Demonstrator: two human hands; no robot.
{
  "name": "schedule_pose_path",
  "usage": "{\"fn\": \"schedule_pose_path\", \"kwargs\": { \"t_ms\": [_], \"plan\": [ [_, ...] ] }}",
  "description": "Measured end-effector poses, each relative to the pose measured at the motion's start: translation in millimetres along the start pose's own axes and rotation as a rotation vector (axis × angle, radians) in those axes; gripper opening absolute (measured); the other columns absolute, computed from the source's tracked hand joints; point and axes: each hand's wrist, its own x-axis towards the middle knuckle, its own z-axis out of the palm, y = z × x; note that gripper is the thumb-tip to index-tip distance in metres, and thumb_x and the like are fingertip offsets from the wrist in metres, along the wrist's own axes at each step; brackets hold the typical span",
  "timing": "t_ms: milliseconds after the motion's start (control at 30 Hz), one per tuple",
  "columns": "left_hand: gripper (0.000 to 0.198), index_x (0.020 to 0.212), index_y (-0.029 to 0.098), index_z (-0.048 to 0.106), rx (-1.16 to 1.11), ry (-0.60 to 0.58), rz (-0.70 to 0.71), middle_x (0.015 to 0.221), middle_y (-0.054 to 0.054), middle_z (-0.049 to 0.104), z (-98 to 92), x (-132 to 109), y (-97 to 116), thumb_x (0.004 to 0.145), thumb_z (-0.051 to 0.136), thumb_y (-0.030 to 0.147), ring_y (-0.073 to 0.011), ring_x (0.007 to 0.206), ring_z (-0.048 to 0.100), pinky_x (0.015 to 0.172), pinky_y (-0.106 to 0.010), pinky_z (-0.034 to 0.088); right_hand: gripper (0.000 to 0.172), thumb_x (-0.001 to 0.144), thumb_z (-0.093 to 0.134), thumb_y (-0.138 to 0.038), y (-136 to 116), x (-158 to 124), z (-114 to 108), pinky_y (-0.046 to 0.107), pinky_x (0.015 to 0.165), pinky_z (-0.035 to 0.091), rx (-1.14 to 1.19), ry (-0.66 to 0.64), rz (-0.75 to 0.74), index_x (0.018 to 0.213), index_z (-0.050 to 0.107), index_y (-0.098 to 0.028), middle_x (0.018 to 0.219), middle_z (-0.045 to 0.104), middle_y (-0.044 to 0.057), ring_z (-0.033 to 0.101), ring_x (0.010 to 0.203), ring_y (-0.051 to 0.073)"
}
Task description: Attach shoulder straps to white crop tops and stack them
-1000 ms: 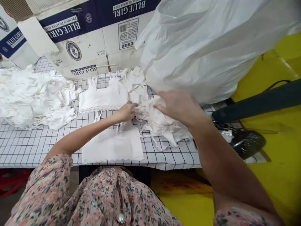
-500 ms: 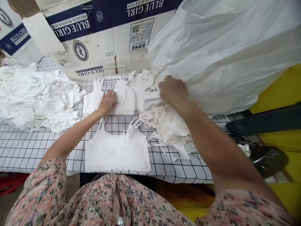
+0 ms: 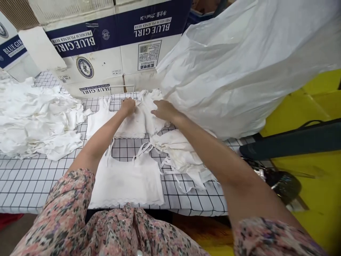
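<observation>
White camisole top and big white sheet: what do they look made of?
The white camisole top looks like matte cotton knit, from its dull surface and soft folds, though the fibre is uncertain. The big white sheet looks like thin plastic film, with glossy sheen and crisp creases.

The large cardboard carton at the far side carries "BLUE GIRL" and "PREMIUM PILSENER BEER", upside down, on its navy band and again in smaller print along its lower edge, with "275ml x 24" above the right-hand wording. Beside a round seal sits a white label with a barcode and lines of print too small to read. A second carton at far left repeats "BLUE GIRL" and "PREMIUM PILSENER BEER" on its navy band.
</observation>
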Motion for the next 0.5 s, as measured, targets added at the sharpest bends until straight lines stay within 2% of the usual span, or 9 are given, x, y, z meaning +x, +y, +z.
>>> {"fn": "schedule_pose_path", "kwargs": {
  "t_ms": [33,100,167,233,300,367,433,467,500],
  "plan": [
    [0.015,0.098,0.015,0.076,0.006,0.017,0.003,0.120,-0.019,0.070,0.1,-1,0,0.088,0.065,0.015,-0.0397,0.131,0.056,0.118,-0.059,0.038,0.056,0.094,0.067,-0.031,-4,22,10,0.044,0.111,0.051,0.022,-0.019,0.032,0.146,0.061,-0.010,0.150,0.061,0.025,0.063,0.133,0.037],
    [0.016,0.095,0.015,0.076,0.015,0.053,0.012,0.120,-0.019,0.071,-1.3,-1,1,0.094,0.059,0.015,-0.0381,0.131,0.056,0.119,-0.057,0.036,0.054,0.088,0.075,-0.026,-9,54,28,0.043,0.104,0.054,0.069,-0.037,0.086,0.138,0.066,-0.007,0.140,0.067,0.027,0.068,0.123,0.036],
    [0.021,0.097,0.014,0.075,-0.007,0.106,0.018,0.124,-0.019,0.070,-6.1,0,6,0.099,0.055,0.017,-0.0371,0.132,0.056,0.119,-0.056,0.036,0.036,0.086,0.073,-0.019,-10,65,37,0.040,0.100,0.056,0.122,-0.013,0.118,0.120,0.074,-0.005,0.123,0.075,0.024,0.072,0.113,0.033],
    [0.021,0.099,0.015,0.074,-0.131,0.184,0.038,0.121,-0.016,0.072,-15.5,2,16,0.103,0.053,0.018,-0.0336,0.127,0.060,0.115,-0.051,0.040,0.026,0.088,0.068,-0.014,-7,60,32,0.040,0.100,0.056,0.175,0.080,0.125,0.111,0.076,-0.006,0.115,0.077,0.021,0.072,0.110,0.031],
    [0.019,0.101,0.018,0.071,-0.367,0.269,0.085,0.111,-0.012,0.074,-29.2,1,34,0.105,0.053,0.017,-0.0273,0.114,0.066,0.106,-0.044,0.048,0.026,0.092,0.062,-0.016,-1,41,12,0.042,0.103,0.057,0.212,0.217,0.130,0.114,0.074,-0.010,0.116,0.077,0.018,0.071,0.112,0.030],
    [0.019,0.103,0.019,0.069,-0.635,0.327,0.154,0.107,-0.008,0.075,-45.4,-7,65,0.108,0.051,0.016,-0.0210,0.103,0.069,0.098,-0.037,0.053,0.024,0.095,0.059,-0.019,10,8,-19,0.046,0.100,0.061,0.265,0.389,0.123,0.115,0.073,-0.016,0.114,0.077,0.013,0.072,0.109,0.028],
    [0.020,0.109,0.021,0.068,-0.850,0.350,0.253,0.118,-0.007,0.076,-60.4,-23,109,0.111,0.048,0.019,-0.0160,0.100,0.069,0.094,-0.033,0.057,0.015,0.090,0.066,-0.016,26,-33,-53,0.046,0.088,0.065,0.410,0.646,0.057,0.103,0.072,-0.020,0.101,0.076,0.008,0.073,0.094,0.025],
    [0.022,0.113,0.020,0.068,-0.901,0.317,0.307,0.123,-0.005,0.075,-65.7,-34,136,0.113,0.046,0.021,-0.0147,0.103,0.071,0.096,-0.033,0.058,0.012,0.084,0.070,-0.014,35,-56,-67,0.047,0.081,0.066,0.495,0.802,0.020,0.095,0.070,-0.019,0.094,0.074,0.007,0.073,0.086,0.024],
    [0.030,0.116,0.020,0.069,-0.911,0.267,0.367,0.128,-0.003,0.075,-69.0,-46,163,0.116,0.039,0.024,-0.0148,0.112,0.071,0.098,-0.033,0.058,0.014,0.082,0.075,-0.017,46,-78,-79,0.047,0.076,0.066,0.554,0.879,-0.036,0.095,0.070,-0.019,0.097,0.073,0.006,0.074,0.085,0.024]
  ]
}}
